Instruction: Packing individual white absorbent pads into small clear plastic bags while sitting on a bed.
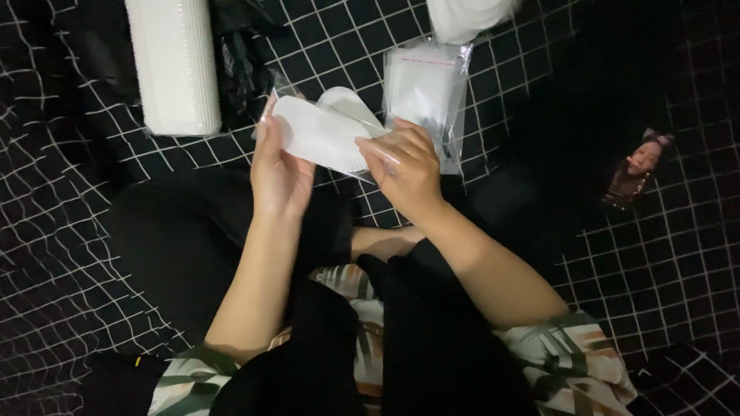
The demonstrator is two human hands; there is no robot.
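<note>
Hands hold a white pad (320, 135) in a clear bag (339, 146) up over the lap. The left hand (279, 173) grips the bag's left end, fingers closed on it. The right hand (405, 166) pinches the right end. The pad sits between both hands. Just behind the right hand lies a pile of clear bags (424, 92). A white stack (176, 65) lies on the checked cloth (46, 231), off to the left. A small photo card (638, 168) lies far right.

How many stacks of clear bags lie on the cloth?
1: a stack of clear bags beyond the right hand. Others may be hidden.
</note>
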